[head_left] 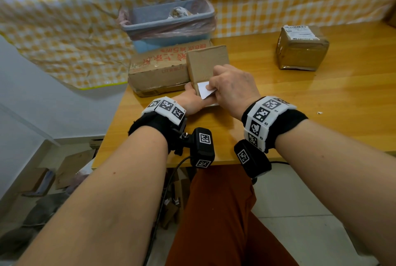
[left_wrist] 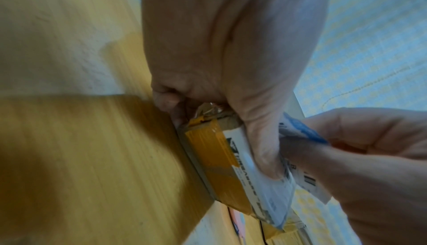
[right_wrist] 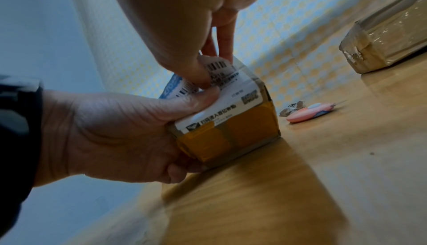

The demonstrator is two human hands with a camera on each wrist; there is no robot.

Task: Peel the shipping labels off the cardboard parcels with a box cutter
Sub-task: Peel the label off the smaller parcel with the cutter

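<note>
A small cardboard parcel (head_left: pixel 205 62) with orange tape (right_wrist: pixel 245 135) stands tilted on the wooden table (head_left: pixel 321 103). My left hand (head_left: pixel 192 97) grips its near end, thumb pressed on the white shipping label (right_wrist: pixel 240 93). My right hand (head_left: pixel 213 89) pinches the lifted corner of that label (head_left: pixel 203 91) between thumb and fingers; the loose part curls away from the box (left_wrist: pixel 307 181). The pink box cutter (right_wrist: pixel 308 113) lies on the table behind the parcel, in neither hand. A second taped parcel (head_left: pixel 302 51) with its label (head_left: pixel 299 32) on top sits at the back right.
A bigger flat carton (head_left: pixel 158 70) lies at the table's left edge, carrying a lined blue bin (head_left: pixel 169 23) with crumpled paper. A crumpled scrap (right_wrist: pixel 292 107) sits beside the cutter; a white fleck (head_left: pixel 319 112) lies to the right. A checked cloth hangs behind.
</note>
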